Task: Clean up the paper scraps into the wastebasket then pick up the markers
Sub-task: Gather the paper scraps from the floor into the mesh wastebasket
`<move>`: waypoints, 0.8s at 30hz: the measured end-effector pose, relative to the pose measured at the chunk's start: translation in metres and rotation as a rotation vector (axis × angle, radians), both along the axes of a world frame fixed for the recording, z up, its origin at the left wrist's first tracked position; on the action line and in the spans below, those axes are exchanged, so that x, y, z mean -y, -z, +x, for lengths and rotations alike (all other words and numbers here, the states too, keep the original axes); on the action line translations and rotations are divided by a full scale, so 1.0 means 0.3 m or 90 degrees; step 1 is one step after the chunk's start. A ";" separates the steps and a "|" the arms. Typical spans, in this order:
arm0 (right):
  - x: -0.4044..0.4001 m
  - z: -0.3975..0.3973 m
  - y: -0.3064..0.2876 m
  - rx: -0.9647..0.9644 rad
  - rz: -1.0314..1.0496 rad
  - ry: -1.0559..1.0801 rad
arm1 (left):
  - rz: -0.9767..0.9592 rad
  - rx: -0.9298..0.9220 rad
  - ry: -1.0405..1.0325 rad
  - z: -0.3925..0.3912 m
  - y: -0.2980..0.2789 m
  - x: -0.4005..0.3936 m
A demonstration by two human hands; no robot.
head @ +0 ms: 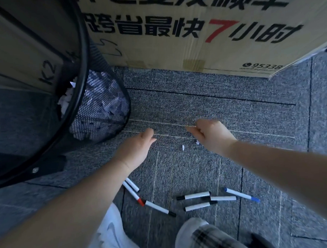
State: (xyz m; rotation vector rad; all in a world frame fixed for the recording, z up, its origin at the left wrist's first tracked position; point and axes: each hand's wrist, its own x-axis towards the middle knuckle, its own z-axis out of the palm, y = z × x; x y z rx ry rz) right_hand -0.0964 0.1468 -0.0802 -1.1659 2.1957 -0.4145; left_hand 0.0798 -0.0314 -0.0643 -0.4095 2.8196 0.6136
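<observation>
A big cardboard box (192,30) fills the top of the view, sitting on the floor, printed with bold black Chinese characters, a red "7", and the number 95338 near its lower right corner. Tan tape patches mark its bottom edge. Grey carpet tiles (204,107) spread below, dark seams running between them. To the far left, another cardboard surface (26,54) with "K2" handwritten on it. At the bottom edge, a white shoe (111,237) and a plaid trouser leg (215,239).
</observation>
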 end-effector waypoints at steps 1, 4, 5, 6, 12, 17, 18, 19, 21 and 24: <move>-0.004 0.002 -0.007 0.005 0.011 0.001 | 0.003 0.011 -0.021 0.000 -0.009 -0.002; -0.007 -0.006 -0.043 0.033 0.057 0.023 | 0.022 0.049 -0.037 -0.014 -0.038 -0.033; -0.009 -0.012 -0.053 0.039 0.074 0.030 | 0.029 0.061 -0.030 -0.026 -0.044 -0.052; -0.014 -0.018 -0.063 0.041 0.090 0.032 | 0.043 0.071 -0.025 -0.039 -0.046 -0.072; -0.044 -0.030 -0.096 0.081 0.153 0.031 | 0.145 0.122 -0.071 -0.128 -0.028 -0.203; -0.068 -0.023 -0.113 0.127 0.199 -0.014 | 0.150 0.165 -0.116 -0.162 -0.012 -0.255; -0.073 -0.022 -0.116 0.130 0.205 -0.025 | 0.142 0.179 -0.115 -0.163 -0.007 -0.258; -0.077 -0.022 -0.118 0.127 0.208 -0.033 | 0.132 0.192 -0.110 -0.164 -0.003 -0.259; -0.080 -0.021 -0.118 0.109 0.202 -0.044 | 0.108 0.208 -0.101 -0.164 0.001 -0.265; -0.078 -0.018 -0.107 0.066 0.214 -0.059 | 0.071 0.223 -0.093 -0.170 0.011 -0.278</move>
